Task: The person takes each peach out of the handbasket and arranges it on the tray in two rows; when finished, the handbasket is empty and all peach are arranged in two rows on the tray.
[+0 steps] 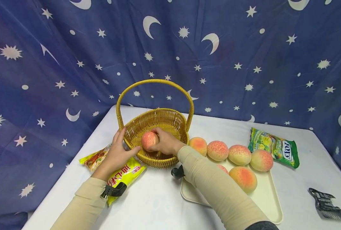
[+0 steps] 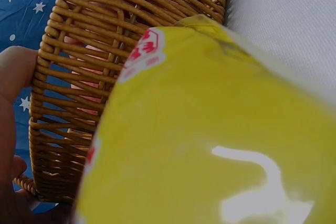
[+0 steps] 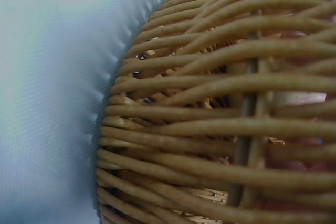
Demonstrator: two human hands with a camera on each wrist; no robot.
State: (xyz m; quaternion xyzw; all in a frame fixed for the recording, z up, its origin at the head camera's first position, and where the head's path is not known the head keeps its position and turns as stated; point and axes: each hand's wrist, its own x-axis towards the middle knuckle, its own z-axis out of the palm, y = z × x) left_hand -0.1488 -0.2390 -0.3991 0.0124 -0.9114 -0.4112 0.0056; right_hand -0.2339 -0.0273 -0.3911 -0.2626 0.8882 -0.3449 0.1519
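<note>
A golden wicker basket (image 1: 159,159) with a tall arched handle stands on the table. My left hand (image 1: 119,153) holds its left front rim; in the left wrist view the hand (image 2: 16,77) shows at the basket's edge. Inside the basket, my right hand (image 1: 166,142) grips a pink peach (image 1: 149,141) over the woven bottom. From the right wrist view, basket weave (image 3: 210,124) hides most of that hand. Several more peaches (image 1: 217,150) lie on a cream tray (image 1: 269,204) to the right, partly behind my right forearm.
Beneath my left wrist lies a yellow food packet (image 1: 127,174). A green FOX'S bag (image 1: 273,147) sits behind the tray's right corner. Farther right is a black comb-like object (image 1: 328,204). A blue star-and-moon curtain (image 1: 170,57) hangs behind the white table.
</note>
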